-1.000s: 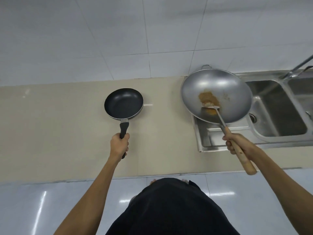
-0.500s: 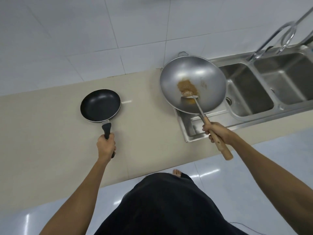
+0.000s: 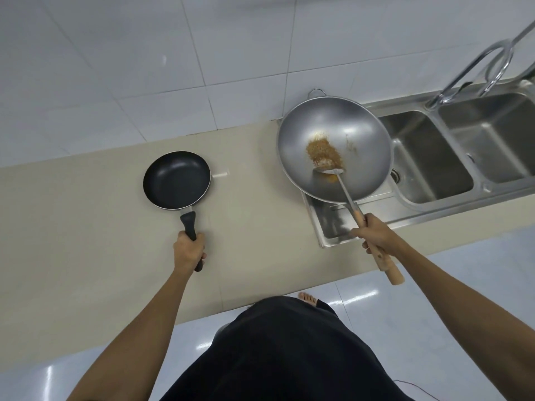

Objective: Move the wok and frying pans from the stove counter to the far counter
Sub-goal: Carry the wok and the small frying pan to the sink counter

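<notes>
A small black frying pan [image 3: 176,179] is over the beige counter [image 3: 86,227], left of centre; my left hand [image 3: 188,250] is closed round its black handle. To the right, a large steel wok [image 3: 356,134] with a brown rusty patch in its bowl is held over the sink's drainboard. My right hand [image 3: 373,234] grips its wooden handle, whose end sticks out below my fist. I cannot tell whether either pan touches the surface beneath it.
A steel double sink [image 3: 463,157] with curved taps [image 3: 477,68] fills the right end of the counter. White wall tiles rise behind it. My dark clothing and a bare foot show over the glossy floor [image 3: 405,308] below the counter's front edge.
The view has swung, so the sink and taps show more at right. Both pans stay held in the same grips, with the frying pan now nearer the counter's middle.
</notes>
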`<action>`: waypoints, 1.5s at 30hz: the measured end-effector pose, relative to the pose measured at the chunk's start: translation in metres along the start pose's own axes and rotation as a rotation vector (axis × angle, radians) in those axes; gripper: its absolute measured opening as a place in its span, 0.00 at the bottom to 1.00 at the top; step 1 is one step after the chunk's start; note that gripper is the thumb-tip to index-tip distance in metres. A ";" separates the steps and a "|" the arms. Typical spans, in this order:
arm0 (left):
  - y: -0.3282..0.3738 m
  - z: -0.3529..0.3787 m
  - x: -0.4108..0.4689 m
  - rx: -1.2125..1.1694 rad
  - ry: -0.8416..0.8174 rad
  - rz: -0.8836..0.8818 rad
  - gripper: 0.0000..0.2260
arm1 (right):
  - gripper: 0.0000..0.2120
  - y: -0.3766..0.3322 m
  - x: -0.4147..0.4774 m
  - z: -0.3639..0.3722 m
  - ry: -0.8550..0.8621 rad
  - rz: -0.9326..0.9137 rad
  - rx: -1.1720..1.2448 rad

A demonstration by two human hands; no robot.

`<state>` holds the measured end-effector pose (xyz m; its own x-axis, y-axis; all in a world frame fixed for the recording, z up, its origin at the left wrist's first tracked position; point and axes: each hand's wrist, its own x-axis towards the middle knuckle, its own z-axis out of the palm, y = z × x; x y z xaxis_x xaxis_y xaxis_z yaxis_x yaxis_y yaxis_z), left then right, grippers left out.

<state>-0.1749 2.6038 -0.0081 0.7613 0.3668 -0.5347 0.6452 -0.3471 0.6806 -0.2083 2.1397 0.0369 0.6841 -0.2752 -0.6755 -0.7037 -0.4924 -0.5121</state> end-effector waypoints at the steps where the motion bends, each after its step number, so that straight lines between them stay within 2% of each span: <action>1: 0.001 0.000 0.000 0.007 -0.003 -0.003 0.11 | 0.19 0.000 0.000 0.001 0.015 0.002 -0.030; 13: 0.012 0.003 -0.011 0.046 -0.017 -0.020 0.13 | 0.10 0.001 0.003 0.012 0.152 -0.012 -0.243; 21: 0.009 0.012 -0.029 0.082 -0.006 -0.042 0.12 | 0.16 -0.003 0.006 0.013 0.107 -0.009 -0.367; 27: 0.010 0.011 -0.033 0.146 0.019 -0.055 0.13 | 0.17 -0.004 0.005 0.012 0.101 -0.005 -0.408; 34: 0.015 0.004 -0.037 0.204 -0.017 -0.053 0.16 | 0.21 -0.001 -0.001 0.019 0.150 -0.058 -0.413; 45: 0.015 -0.004 -0.041 0.201 -0.044 -0.039 0.14 | 0.14 -0.008 -0.007 0.022 0.205 -0.128 -0.481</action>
<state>-0.1967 2.5871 0.0255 0.7349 0.3467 -0.5828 0.6705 -0.5004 0.5478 -0.2121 2.1639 0.0336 0.8161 -0.3199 -0.4814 -0.4776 -0.8423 -0.2499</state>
